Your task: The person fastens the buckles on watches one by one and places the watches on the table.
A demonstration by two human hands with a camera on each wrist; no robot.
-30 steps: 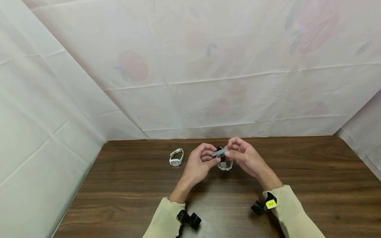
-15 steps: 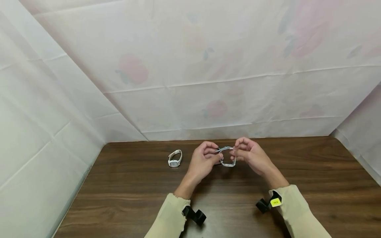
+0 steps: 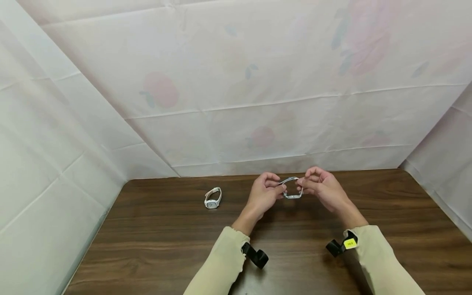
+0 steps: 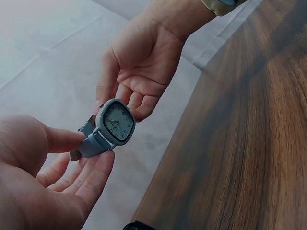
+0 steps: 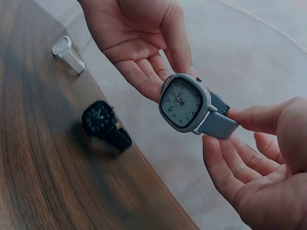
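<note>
A grey watch (image 3: 292, 189) with a rounded square pale dial (image 5: 184, 103) hangs above the brown table (image 3: 166, 246), held between both hands. My left hand (image 3: 281, 187) pinches one strap end between thumb and fingers (image 4: 91, 172). My right hand (image 3: 300, 182) pinches the other strap end (image 5: 218, 125), thumb on top. The dial (image 4: 115, 122) faces downward toward the wrist cameras.
A white watch (image 3: 212, 198) lies on the table to the left of my hands. A black watch (image 5: 103, 124) lies on the table under the hands, hidden in the head view. White sheeting (image 3: 236, 102) walls the back and both sides.
The hands have drawn a little apart and shifted right and farther back. The grey watch's strap now hangs stretched between them rather than bunched.
</note>
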